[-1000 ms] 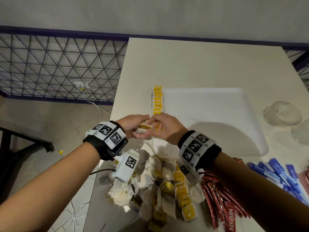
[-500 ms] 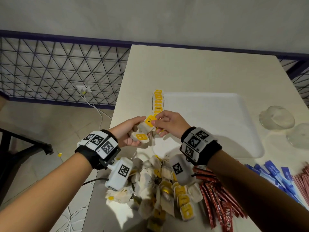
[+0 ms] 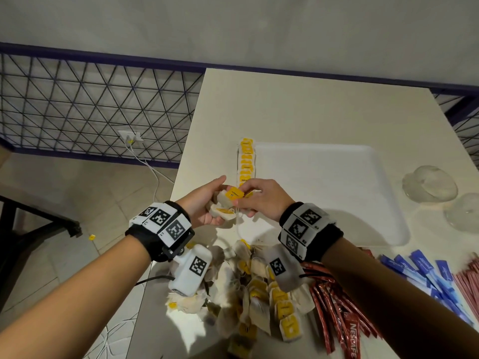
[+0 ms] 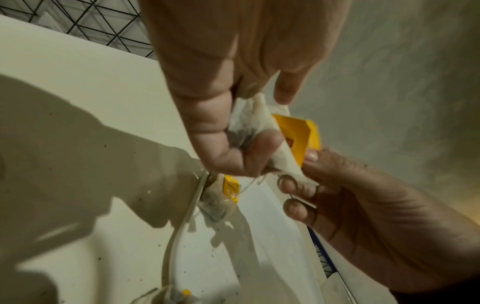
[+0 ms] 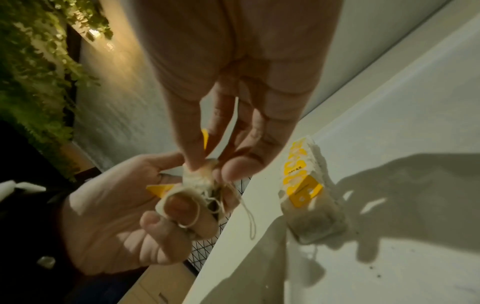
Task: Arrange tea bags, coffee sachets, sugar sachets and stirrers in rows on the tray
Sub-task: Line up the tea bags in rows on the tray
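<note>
Both hands meet over the near left corner of the tray: the left hand (image 3: 204, 203) cups a small bunch of tea bags (image 3: 224, 212) in curled fingers, and the right hand (image 3: 261, 200) pinches the topmost tea bag (image 3: 234, 194) of that bunch between thumb and fingertips, its yellow tag facing up. Below them the pale surface (image 3: 298, 104) carries everything, and on it the white tray (image 3: 324, 182) lies with most of its floor bare. Along the tray's left edge runs a row of tea bags (image 3: 246, 161), overlapping one another with yellow tags showing; in the right wrist view its nearest bag (image 5: 309, 199) lies flat just beside the hands. Near the person, a loose heap of tea bags (image 3: 259, 294) sprawls on the surface below the wrists. To its right lie red coffee sachets (image 3: 342, 307), then blue sugar sachets (image 3: 425, 270), then a bundle of reddish stirrers (image 3: 469, 278) at the right edge of the head view. Two clear plastic lids or bowls (image 3: 430, 183) rest to the right of the tray; which they are is hard to tell. A thin string (image 5: 249, 216) dangles from the bags held between the hands.
</note>
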`<state>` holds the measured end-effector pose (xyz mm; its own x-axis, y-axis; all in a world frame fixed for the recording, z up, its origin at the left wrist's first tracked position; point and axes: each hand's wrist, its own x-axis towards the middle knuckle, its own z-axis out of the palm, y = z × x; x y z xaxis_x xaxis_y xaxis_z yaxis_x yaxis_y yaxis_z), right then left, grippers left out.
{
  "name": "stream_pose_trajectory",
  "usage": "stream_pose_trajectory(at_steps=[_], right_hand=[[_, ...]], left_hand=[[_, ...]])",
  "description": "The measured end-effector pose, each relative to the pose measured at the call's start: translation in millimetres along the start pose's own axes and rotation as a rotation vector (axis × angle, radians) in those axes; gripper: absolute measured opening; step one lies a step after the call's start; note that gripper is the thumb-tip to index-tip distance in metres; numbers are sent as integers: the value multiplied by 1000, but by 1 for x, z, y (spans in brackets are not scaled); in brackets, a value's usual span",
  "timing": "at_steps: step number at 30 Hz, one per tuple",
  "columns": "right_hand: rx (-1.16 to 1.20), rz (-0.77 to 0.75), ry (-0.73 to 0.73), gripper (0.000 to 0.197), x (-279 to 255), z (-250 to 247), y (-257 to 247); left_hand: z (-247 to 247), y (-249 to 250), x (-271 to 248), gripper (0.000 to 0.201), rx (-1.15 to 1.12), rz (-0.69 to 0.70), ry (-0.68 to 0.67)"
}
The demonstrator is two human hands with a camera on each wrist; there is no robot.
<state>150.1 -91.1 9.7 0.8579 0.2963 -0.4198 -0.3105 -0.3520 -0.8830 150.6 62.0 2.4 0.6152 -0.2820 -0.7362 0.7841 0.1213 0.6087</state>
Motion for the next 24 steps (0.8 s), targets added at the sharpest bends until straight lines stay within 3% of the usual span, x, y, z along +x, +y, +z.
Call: stream_pose_trajectory(at_steps=[4,10,24], right_hand=[[4,5,30,18,2,-1,0],[209,-23,82,22,2,-8,-3],[208,-28,90,14,6,-15,-7]], left_hand=[[1,0,1,33,26,26,31],[-17,0,8,32,161,73,198],[-12,5,-5,22,464,283,51]])
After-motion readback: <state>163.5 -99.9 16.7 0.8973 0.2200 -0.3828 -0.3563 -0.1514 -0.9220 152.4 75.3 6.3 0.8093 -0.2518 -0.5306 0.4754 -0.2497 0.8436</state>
